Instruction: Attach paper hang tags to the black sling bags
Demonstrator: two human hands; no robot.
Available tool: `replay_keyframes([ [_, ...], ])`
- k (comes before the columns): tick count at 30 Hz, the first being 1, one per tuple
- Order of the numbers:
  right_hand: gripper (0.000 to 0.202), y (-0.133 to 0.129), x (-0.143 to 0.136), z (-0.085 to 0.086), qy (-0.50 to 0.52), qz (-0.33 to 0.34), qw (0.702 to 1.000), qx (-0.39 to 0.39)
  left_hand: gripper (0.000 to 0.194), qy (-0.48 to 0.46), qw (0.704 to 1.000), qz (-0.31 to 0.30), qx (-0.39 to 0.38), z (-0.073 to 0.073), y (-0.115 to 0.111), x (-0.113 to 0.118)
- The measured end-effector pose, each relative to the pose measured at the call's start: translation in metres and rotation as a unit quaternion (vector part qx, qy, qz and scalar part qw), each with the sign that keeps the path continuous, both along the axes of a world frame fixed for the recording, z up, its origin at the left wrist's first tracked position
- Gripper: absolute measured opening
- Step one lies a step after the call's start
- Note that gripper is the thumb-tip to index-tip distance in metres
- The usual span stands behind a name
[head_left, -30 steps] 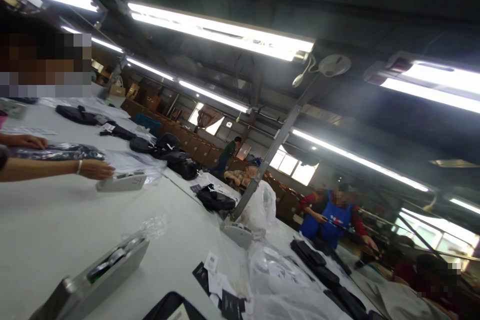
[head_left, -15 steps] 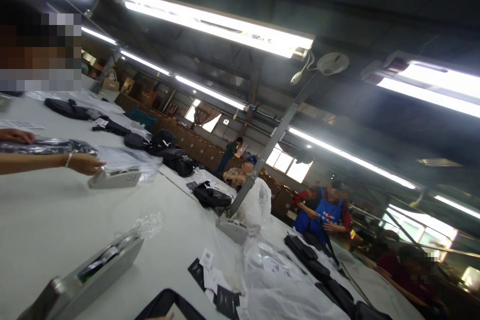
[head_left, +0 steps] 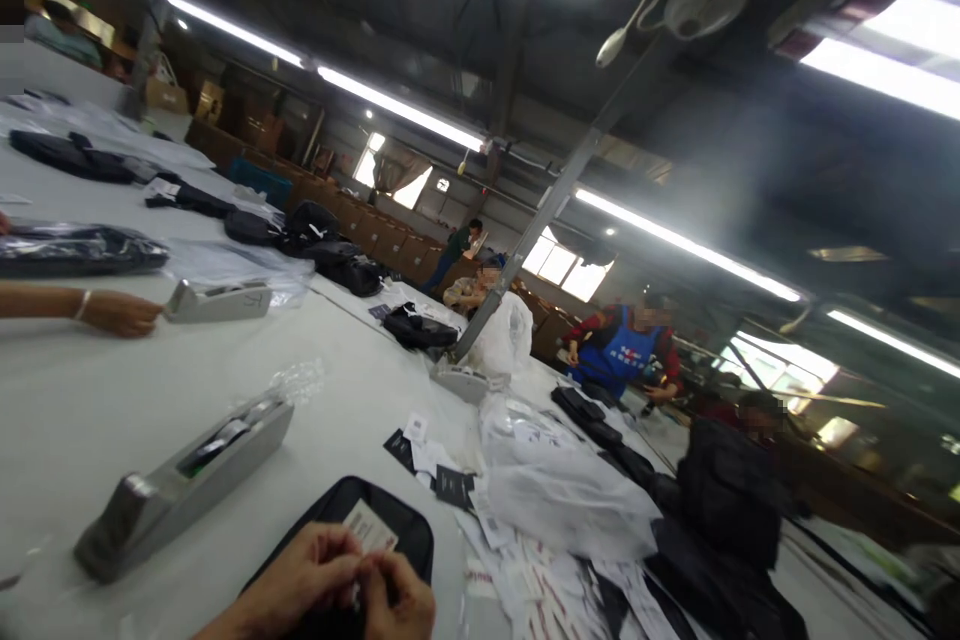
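Grip of left hand and right hand is pressing together at the fingertips, anything pinched there being too small to tell. Just under them, a black bag is lying on the worktop, showing a pale label; a tape dispenser is standing leftward, paper tags lying beyond.

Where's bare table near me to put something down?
Bare white table lies between the near tape dispenser and the co-worker's hand, and between that dispenser and the black bag. Crowded right of the bag: paper tags, plastic wrapping.
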State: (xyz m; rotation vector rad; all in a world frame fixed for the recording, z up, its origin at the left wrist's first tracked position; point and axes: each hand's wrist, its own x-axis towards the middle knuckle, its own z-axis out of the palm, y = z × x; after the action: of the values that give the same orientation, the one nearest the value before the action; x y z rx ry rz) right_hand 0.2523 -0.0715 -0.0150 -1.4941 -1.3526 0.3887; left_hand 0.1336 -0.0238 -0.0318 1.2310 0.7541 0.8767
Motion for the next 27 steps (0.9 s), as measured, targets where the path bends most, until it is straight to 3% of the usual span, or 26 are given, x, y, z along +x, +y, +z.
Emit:
replay_keyframes([
  [5, 0.022, -0.010, -0.005, -0.016, 0.138, 0.034, 0.990, -0.024, 0.029, -0.004, 1.000, -0.024, 0.014, -0.006, 0.000, -0.008],
  [11, 0.025, -0.010, -0.010, -0.032, 0.098, 0.025, 0.995, 0.016, 0.031, -0.034, 0.998, -0.050, -0.009, -0.007, 0.004, -0.008],
  [13, 0.029, -0.009, -0.007, -0.034, 0.075, -0.003, 0.996, 0.042, 0.032, -0.059, 0.997, -0.043, -0.022, -0.010, 0.004, -0.007],
  [15, 0.036, -0.007, -0.003, -0.036, 0.069, -0.090, 0.993, 0.046, 0.031, -0.073, 0.997, -0.028, -0.024, -0.015, 0.004, -0.007],
  [18, 0.046, -0.002, 0.000, -0.036, 0.050, -0.179, 0.983, -0.003, 0.030, -0.083, 0.996, 0.005, -0.010, -0.025, 0.002, -0.009],
  [22, 0.027, 0.001, -0.005, -0.036, 0.024, -0.165, 0.986, -0.021, 0.033, -0.142, 0.986, 0.074, -0.042, -0.038, -0.002, -0.010],
  [24, 0.017, -0.002, -0.010, -0.034, 0.040, -0.166, 0.985, -0.011, 0.030, -0.187, 0.970, 0.131, -0.080, -0.042, -0.003, -0.011],
  [27, 0.021, -0.011, -0.019, -0.028, 0.067, -0.178, 0.981, 0.034, 0.027, -0.260, 0.925, 0.243, -0.131, -0.045, 0.000, -0.022],
])
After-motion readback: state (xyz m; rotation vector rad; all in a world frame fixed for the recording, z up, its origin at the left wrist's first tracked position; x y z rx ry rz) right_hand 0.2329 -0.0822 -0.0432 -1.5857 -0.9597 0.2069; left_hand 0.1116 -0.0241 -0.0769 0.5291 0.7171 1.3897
